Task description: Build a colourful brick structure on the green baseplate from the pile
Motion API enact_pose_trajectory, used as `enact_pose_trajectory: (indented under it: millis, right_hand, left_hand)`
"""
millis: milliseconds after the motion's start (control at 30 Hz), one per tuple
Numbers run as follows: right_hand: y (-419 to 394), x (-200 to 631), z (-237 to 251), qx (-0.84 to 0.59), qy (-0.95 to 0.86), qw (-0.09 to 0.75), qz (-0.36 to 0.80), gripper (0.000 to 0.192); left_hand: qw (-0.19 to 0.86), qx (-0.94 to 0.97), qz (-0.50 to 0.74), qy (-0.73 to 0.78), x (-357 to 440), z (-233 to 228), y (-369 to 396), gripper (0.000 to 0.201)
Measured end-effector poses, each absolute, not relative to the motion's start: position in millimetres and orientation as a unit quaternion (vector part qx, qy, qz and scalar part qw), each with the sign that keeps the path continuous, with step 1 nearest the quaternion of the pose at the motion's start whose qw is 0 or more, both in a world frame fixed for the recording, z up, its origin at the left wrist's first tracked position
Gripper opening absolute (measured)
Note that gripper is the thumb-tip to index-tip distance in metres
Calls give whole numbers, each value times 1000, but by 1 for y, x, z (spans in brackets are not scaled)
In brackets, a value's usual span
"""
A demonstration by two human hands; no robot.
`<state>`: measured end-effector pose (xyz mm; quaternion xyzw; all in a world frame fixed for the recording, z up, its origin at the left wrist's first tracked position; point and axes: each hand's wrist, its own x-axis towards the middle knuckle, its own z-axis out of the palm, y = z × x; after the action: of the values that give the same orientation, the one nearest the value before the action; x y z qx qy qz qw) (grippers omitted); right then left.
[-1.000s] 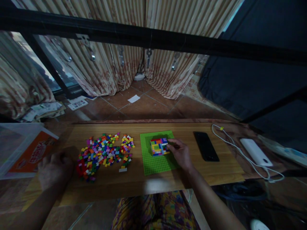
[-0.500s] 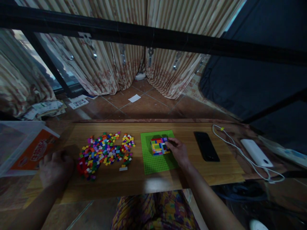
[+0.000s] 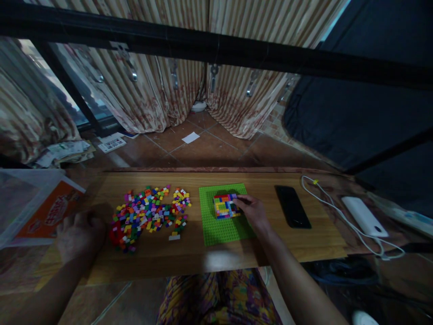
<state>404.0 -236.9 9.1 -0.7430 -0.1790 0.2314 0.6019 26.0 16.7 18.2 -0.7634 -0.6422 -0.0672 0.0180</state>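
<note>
Green baseplate (image 3: 219,228) flat on wooden tabletop (image 3: 270,243), mid-front. Multicoloured brick block (image 3: 226,206) seated on baseplate's far half, upright, several layers high. Right hand (image 3: 253,212) at block's right side, fingers (image 3: 241,201) curled in, tips touching block's upper right edge; looks like pressing or pinching a small brick there, too small to tell which. Left hand (image 3: 79,234) resting on tabletop at left, fingers loosely curled, nothing visibly held; just beside loose brick pile (image 3: 150,214), touching its near-left edge or nearly so. Pile spread between left hand and baseplate, one white brick (image 3: 174,237) apart at front. Black phone (image 3: 292,206) right of baseplate, well apart from hand. White power bank (image 3: 363,215) and cable (image 3: 333,210) further right. Orange booklet (image 3: 50,214) in clear box at far left.

Judgement, for doing it well: press straight down over studs, not sideways, so block stays square. Best to steady baseplate with free left hand, since plate could slide on smooth wood. Line brick edges with layer below before pushing; misaligned stud means a tilted seat. Light dim, colours hard to sort, so check fit by touch.
</note>
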Motion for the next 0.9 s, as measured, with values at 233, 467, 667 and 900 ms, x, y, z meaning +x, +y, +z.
enact_pose_trajectory:
  millis: [233,467,667,900]
  right_hand:
    - [-237,405,11,-741,-179,601,240,36]
    - [-236,407,10,-742,-178,595,253,37]
    - [-237,405,14,-734,-173,600,267,39]
    - [-255,409,17,-702,-94,652,272,40]
  left_hand:
    - [3,-748,-72,-659,28,21,15,52]
    - [8,-752,-67,-655,27,20,15,53]
    - [31,-756,-64,-651,23,11,22,53]
    - [29,-751,-82,-654,24,11,21,56]
